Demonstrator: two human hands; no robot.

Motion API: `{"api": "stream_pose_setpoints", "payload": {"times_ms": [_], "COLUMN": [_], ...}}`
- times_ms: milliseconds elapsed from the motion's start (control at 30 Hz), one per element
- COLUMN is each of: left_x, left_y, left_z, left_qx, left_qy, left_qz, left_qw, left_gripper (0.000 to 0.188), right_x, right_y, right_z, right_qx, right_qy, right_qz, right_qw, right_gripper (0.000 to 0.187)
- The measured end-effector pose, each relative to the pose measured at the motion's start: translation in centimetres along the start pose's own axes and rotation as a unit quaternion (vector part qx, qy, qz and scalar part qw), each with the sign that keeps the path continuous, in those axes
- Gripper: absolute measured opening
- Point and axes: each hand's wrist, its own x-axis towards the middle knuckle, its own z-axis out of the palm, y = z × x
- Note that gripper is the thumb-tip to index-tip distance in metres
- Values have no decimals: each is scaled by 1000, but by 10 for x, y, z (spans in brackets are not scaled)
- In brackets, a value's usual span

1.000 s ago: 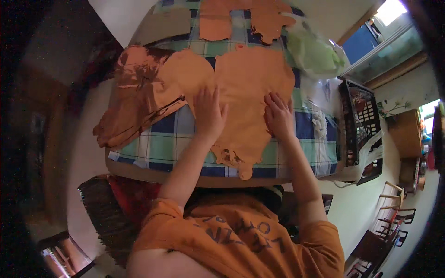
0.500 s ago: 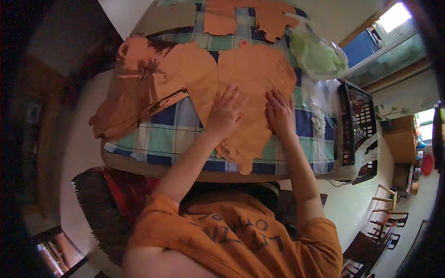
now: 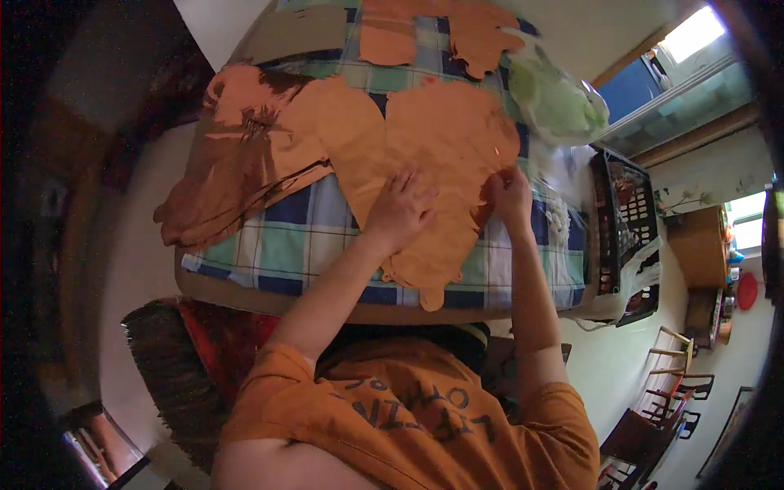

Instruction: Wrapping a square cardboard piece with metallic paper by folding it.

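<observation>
A large orange cut-out sheet (image 3: 445, 131), thin and flat with a wavy outline, lies on a checked cloth (image 3: 286, 220); I cannot tell if it is paper or leather. My left hand (image 3: 398, 211) rests flat on its middle, fingers spread. At its right edge my right hand (image 3: 512, 196) has its fingers closed on the rim, where a darker patch of the sheet turns up beside them. Touching its left side is another orange cut-out (image 3: 282, 122) with dark brown markings and a brown lower part. Farther back lie smaller orange pieces (image 3: 388, 41).
The cloth covers a padded, bed-like surface with a rounded beige edge (image 3: 245, 296). At the back right sits a clear bag with green contents (image 3: 555, 98). A black plastic crate (image 3: 625, 229) with clear plastic over it stands at the right edge. Chairs (image 3: 665, 400) are farther right.
My right hand has shifted slightly right and closed on the sheet's edge, which now turns up there. My left hand stays on the sheet, almost in place.
</observation>
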Motion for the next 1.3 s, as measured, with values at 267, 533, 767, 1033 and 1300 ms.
{"api": "stream_pose_setpoints", "payload": {"times_ms": [267,533,767,1033,1300], "left_x": [5,5,0,10,63], "left_y": [9,8,3,7,0], "left_z": [-12,-13,-12,-21,-10], "left_qx": [-17,5,1,-35,-51], "left_qy": [-48,-19,-37,26,127], "left_qz": [-9,-7,-16,-3,31], "left_qw": [999,1000,999,999,990], "left_gripper": [45,46,46,32,29], "right_x": [13,-30,-46,-46,-46], "right_y": [-18,17,-44,-49,-40], "right_z": [-3,26,20,17,22], "right_qx": [282,-115,-43,-86,-59], "right_qy": [-65,-10,-87,-119,-101], "right_qz": [33,-218,-206,-234,-250], "right_qw": [957,969,974,961,961], "right_gripper": [27,39,49,41,37]}}
